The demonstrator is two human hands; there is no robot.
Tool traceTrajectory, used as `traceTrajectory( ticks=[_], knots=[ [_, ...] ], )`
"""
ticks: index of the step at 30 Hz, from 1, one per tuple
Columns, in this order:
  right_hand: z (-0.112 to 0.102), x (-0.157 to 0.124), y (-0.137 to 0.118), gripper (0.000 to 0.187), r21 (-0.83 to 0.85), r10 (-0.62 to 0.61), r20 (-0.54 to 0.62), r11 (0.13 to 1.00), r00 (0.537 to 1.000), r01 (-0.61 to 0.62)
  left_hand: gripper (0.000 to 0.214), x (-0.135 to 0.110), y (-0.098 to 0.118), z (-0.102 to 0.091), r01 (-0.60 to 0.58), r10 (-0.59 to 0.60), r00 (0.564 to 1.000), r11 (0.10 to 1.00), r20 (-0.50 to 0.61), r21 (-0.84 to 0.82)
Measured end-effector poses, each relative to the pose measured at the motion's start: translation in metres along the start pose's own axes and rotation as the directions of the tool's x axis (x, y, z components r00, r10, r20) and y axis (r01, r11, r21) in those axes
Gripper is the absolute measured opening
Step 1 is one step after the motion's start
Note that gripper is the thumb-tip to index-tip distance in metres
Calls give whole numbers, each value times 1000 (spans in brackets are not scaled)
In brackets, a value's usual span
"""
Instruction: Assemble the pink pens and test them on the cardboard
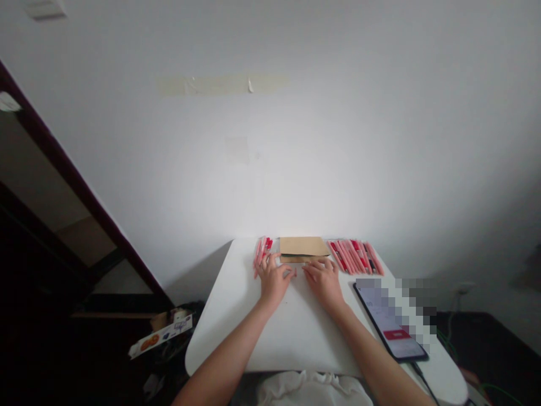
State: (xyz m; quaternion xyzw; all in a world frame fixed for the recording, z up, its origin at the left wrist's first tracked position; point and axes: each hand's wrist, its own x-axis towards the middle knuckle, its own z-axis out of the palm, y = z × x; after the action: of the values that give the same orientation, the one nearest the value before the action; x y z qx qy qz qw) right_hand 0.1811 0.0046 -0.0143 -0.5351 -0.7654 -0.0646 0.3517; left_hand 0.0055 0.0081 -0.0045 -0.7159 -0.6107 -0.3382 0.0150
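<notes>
On a white table with rounded corners (291, 338), set against a pale wall (270, 186), a person's two bare hands are positioned side by side near the far edge. The left hand (273, 282) is bent, its thumb and forefinger curved towards each other; whether anything is pinched between them cannot be determined. Its raised fingers are close to a small group of slim pink and red pen-like sticks (262, 248), partly covered by that hand. The right hand (325, 280) is bent, palm down, fingertips near the lower edge of a flat, rectangular brown paper item (302, 246); its grip likewise cannot be ascertained. The brown item lies between the two groups of sticks, a dark line running across its lower part. To its right, a larger row of pink and red pen-like sticks (355, 256) lies side by side, slightly slanted; any marking is too small to read. Beside the right forearm is a black-framed smartphone with a lit screen (378, 316), showing a red rectangular button; its text is illegible and its right side pixelated. A dark cable (417, 369) adjoins its lower end. Below the table's left side, a white printed carton (161, 336) bears orange and blue graphics, lettering unreadable.
</notes>
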Motion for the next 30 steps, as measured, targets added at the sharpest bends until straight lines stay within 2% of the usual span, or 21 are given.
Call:
traceTrajectory(
  ticks=[6,16,22,30],
  knots=[
    [1,-7,9,26,-10,98,-40,995,994,-98,14,0,-9,-5,83,-81,996,994,-19,77],
    [-9,-9,7,39,-84,221,94,973,971,-213,20,2,-13,-15,191,-193,981,943,-18,273],
    [-11,-9,6,39,-110,242,125,967,962,-229,15,2,-15,-13,183,-172,983,936,-64,300],
    [-9,-9,7,38,-96,227,107,971,968,-217,15,3,-19,-10,180,-151,981,946,-123,270]
  ],
)
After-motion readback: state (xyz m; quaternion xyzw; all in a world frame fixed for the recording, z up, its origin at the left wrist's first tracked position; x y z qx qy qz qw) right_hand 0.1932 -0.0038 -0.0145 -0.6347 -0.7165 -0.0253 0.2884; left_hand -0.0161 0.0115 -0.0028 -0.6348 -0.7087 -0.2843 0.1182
